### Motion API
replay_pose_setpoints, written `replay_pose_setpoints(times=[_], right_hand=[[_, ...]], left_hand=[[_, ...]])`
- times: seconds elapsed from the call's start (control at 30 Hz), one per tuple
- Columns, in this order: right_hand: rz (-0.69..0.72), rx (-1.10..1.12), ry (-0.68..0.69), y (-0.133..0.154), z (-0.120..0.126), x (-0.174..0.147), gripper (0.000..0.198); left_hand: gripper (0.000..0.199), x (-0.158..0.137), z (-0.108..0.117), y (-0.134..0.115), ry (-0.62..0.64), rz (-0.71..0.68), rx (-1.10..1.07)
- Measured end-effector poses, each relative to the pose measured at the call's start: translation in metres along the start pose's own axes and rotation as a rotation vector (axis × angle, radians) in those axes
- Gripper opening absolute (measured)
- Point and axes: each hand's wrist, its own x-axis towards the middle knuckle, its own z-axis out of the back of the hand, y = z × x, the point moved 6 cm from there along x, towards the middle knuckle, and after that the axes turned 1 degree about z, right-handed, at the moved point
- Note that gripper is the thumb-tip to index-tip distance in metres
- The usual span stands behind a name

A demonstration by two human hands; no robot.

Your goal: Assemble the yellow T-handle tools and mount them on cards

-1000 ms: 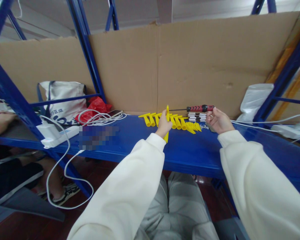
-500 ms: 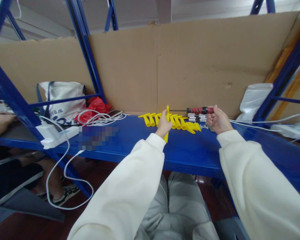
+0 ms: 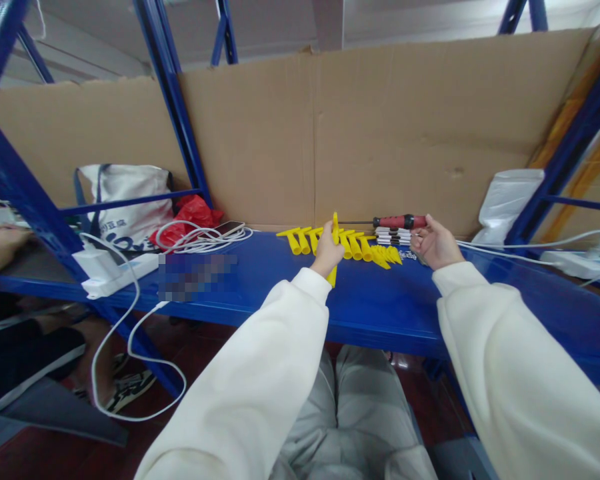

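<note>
Fingers of our left hand [image 3: 327, 251] clamp a yellow plastic piece [image 3: 335, 230] upright over the blue shelf [image 3: 380, 303]; our right hand [image 3: 434, 243] grips the red-handled screwdriver [image 3: 399, 221], whose tip could slip and jab the holding fingers.

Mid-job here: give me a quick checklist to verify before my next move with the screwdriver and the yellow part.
1. Left hand grips the upright yellow part: ok.
2. Right hand holds the red-handled screwdriver: ok.
3. Screwdriver shaft level, pointing at the yellow part: ok.
4. Tip seated in the part: cannot tell, too small.
5. Spare yellow pieces lie on the blue shelf within reach: ok.
6. White cable clear of the right hand: cannot tell.
</note>
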Motion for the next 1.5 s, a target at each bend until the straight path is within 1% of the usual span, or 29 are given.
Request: replay_pose_setpoints(times=[0.07, 0.17, 0.3, 0.47, 0.7, 0.9, 1.13, 1.3, 1.5], right_hand=[[-0.020, 0.001, 0.025, -0.0007, -0.0019, -0.0008, 0.039], [0.015, -0.008, 0.054, 0.0010, -0.0034, -0.0025, 0.036], [0.077, -0.009, 0.052, 0.0052, -0.0040, -0.0053, 0.032], [0.081, -0.001, 0.041, 0.0060, -0.0053, -0.0061, 0.029], [0.084, 0.006, 0.019, 0.0047, -0.0035, -0.0042, 0.037], [0.025, 0.007, -0.012, -0.0008, 0.0020, 0.0008, 0.037], [0.093, -0.007, 0.021, 0.0054, -0.0006, -0.0029, 0.035], [0.083, 0.012, 0.021, 0.0078, -0.0044, -0.0053, 0.029], [0.087, -0.013, 0.000, 0.0049, -0.0007, -0.0033, 0.035]], left_hand=[[0.076, -0.0016, 0.0002, -0.0015, 0.000, 0.012, 0.016], [0.076, -0.0024, 0.0003, -0.0029, 0.002, 0.010, 0.006], [0.075, -0.0023, 0.0010, -0.0047, 0.005, -0.002, 0.001], [0.075, -0.0025, 0.0027, -0.0055, 0.002, 0.017, 0.027], [0.075, -0.0039, 0.0036, -0.0072, -0.008, 0.004, 0.027], [0.075, -0.0037, 0.0025, -0.0064, -0.005, 0.000, 0.022], [0.076, -0.0036, 0.0018, -0.0078, 0.013, -0.001, -0.002], [0.075, -0.0014, 0.0026, -0.0041, 0.001, -0.007, 0.011], [0.074, -0.0006, 0.0024, -0.0002, 0.002, 0.018, 0.007]])
